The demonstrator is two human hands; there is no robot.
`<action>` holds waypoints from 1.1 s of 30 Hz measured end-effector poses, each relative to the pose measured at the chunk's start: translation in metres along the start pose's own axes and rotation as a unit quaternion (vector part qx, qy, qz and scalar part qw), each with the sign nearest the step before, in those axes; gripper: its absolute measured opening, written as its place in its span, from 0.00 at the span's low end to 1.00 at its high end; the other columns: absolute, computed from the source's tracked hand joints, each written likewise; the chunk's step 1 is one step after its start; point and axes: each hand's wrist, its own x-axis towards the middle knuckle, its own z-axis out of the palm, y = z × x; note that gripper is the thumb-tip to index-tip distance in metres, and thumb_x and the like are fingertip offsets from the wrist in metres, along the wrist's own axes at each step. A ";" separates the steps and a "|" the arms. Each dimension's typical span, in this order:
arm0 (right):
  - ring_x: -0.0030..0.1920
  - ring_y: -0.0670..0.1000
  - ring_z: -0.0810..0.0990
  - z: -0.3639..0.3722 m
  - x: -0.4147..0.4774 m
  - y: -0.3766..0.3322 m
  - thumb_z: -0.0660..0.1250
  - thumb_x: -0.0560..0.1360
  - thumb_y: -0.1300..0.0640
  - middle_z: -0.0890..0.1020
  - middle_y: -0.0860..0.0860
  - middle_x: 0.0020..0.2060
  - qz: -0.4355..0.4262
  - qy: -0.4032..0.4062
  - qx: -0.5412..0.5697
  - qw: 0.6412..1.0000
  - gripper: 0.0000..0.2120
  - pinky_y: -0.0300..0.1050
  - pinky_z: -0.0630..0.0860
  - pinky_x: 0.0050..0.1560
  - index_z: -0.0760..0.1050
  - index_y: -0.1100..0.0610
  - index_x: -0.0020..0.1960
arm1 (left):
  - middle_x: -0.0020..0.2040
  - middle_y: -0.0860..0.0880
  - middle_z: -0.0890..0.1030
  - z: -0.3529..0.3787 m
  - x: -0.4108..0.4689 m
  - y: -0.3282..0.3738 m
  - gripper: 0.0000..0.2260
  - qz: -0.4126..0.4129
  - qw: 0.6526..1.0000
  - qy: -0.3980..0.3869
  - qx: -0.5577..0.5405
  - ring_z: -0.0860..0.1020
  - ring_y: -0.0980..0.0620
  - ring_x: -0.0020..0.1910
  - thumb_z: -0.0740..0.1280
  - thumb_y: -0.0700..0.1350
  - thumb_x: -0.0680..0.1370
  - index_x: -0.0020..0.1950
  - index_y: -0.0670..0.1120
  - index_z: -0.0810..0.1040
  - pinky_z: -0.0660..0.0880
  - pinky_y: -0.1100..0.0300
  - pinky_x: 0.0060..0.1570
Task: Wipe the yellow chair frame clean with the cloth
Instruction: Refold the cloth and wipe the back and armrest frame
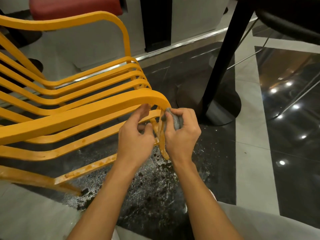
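Yellow-orange chair frame point(83, 116), blotched brown low down. Grey cloth point(178, 121). Glossy black floor point(199, 75), white-veined and speckled, crossed by pale grey bands. Black post point(225, 58). Dark red cushion point(74, 6).

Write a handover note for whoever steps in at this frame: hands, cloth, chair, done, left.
Left hand: holds a front slat of the yellow chair frame, steadying it.
Right hand: grips the bunched grey cloth, pressed against the slats' front bend under the armrest.
Done: upper slats look clean.
Left: brownish stains on the lower slats; dirty splatter on the floor beneath.
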 end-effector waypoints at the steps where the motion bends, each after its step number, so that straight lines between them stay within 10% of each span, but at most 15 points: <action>1: 0.45 0.46 0.80 0.002 -0.003 0.005 0.74 0.76 0.65 0.81 0.53 0.45 0.013 0.003 -0.002 1.000 0.03 0.35 0.75 0.46 0.81 0.61 0.47 | 0.72 0.59 0.78 0.002 0.002 0.000 0.25 -0.001 1.000 -0.016 -0.012 0.76 0.75 0.59 0.65 0.35 0.84 0.79 0.54 0.72 0.73 0.77 0.52; 11: 0.44 0.48 0.80 0.005 -0.006 0.007 0.73 0.78 0.64 0.81 0.52 0.43 0.042 0.007 0.015 0.999 0.04 0.39 0.76 0.44 0.79 0.61 0.47 | 0.73 0.60 0.78 0.013 0.006 -0.008 0.27 0.017 0.998 -0.045 -0.047 0.73 0.66 0.73 0.62 0.30 0.83 0.78 0.53 0.73 0.71 0.75 0.65; 33: 0.43 0.47 0.77 0.008 0.002 -0.015 0.73 0.78 0.66 0.79 0.55 0.44 -0.012 0.032 -0.001 0.999 0.02 0.30 0.70 0.46 0.80 0.64 0.47 | 0.68 0.62 0.81 0.008 0.007 -0.003 0.25 0.013 0.994 -0.038 -0.102 0.76 0.65 0.70 0.65 0.31 0.83 0.72 0.57 0.79 0.74 0.62 0.69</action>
